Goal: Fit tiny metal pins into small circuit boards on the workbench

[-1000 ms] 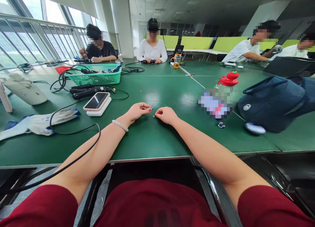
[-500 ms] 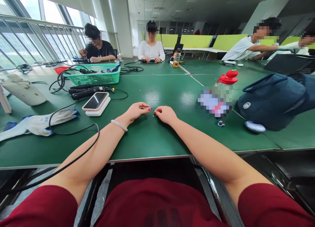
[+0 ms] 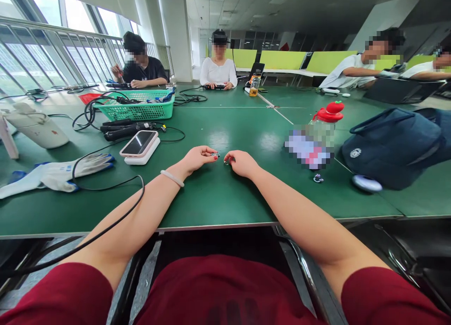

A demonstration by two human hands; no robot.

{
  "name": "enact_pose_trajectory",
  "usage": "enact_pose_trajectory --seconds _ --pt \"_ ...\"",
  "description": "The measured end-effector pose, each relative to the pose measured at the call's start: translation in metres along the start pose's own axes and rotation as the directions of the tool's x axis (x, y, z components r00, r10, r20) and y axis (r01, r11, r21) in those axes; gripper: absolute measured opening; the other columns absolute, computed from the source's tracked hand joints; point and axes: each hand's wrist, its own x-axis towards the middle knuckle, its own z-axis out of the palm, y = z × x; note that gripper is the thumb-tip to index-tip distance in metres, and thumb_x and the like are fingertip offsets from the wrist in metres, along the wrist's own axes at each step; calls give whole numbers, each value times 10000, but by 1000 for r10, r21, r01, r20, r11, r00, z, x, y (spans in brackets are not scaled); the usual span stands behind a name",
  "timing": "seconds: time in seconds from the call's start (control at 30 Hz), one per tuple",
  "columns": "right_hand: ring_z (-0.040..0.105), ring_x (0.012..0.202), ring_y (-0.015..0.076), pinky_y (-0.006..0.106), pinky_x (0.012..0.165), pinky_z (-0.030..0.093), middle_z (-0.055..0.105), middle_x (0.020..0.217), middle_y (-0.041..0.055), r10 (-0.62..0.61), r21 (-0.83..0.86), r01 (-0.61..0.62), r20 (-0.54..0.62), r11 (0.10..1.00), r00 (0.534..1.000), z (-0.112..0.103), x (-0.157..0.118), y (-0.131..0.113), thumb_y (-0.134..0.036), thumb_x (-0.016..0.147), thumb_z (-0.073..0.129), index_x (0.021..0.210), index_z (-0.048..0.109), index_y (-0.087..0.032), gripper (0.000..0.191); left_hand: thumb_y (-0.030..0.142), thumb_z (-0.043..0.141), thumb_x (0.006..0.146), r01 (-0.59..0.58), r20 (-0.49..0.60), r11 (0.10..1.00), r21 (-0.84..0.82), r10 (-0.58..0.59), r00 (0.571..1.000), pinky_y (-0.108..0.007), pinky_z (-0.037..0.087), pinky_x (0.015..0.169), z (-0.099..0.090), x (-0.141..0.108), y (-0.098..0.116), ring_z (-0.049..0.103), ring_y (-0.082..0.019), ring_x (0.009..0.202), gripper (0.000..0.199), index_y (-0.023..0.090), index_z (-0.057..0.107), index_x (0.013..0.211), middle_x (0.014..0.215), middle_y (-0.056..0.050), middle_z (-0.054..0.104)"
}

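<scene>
My left hand (image 3: 198,159) is closed in a pinch over the green table, its fingertips holding a small shiny metal piece (image 3: 215,154) too tiny to identify. Just to its right, my right hand (image 3: 243,164) has its fingers curled together. A tiny glinting bit (image 3: 226,163) shows at those fingertips, and its kind cannot be made out. A narrow gap separates the two hands. Both wrists rest low near the tabletop.
Left of my hands lie a phone (image 3: 140,143) on a white box, a work glove (image 3: 70,172), a black cable (image 3: 139,198) and a green basket (image 3: 139,111). To the right are a red-lidded bottle (image 3: 327,112), a small shiny ring-like item (image 3: 318,178) and a blue bag (image 3: 394,146). Several people sit around.
My right hand has shifted slightly right, widening the gap to my left hand, which keeps its pinch. At far right, a person's outstretched arm has drawn back and a dark laptop has moved left.
</scene>
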Motion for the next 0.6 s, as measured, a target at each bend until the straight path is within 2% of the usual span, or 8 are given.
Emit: enact_pose_trajectory --seconds 0.13,0.3,0.6 --pt "595 870 167 266 753 441 672 957 53 48 -29 -49 -22 998 999 1 0 1 -243 816 603 914 687 -195 138 207 823 565 11 6 1000 19 -11 1000 -356 440 866 1 -2 2 606 -119 708 359 113 668 875 702 -17 663" --pt "594 840 166 271 717 430 661 949 62 59 -63 -61 -31 996 998 3 -1 -1 -179 839 556 844 693 -194 139 179 808 579 9 4 999 48 -10 1000 -343 441 840 2 -2 3 597 -113 685 334 112 665 873 685 -9 650" --pt "571 796 158 268 669 407 637 911 48 44 -80 -49 -58 996 997 3 -1 -1 -261 840 595 853 690 -208 109 188 806 567 -4 13 997 83 3 1000 -341 448 797 2 -2 2 586 -117 665 328 114 670 856 659 -2 634"
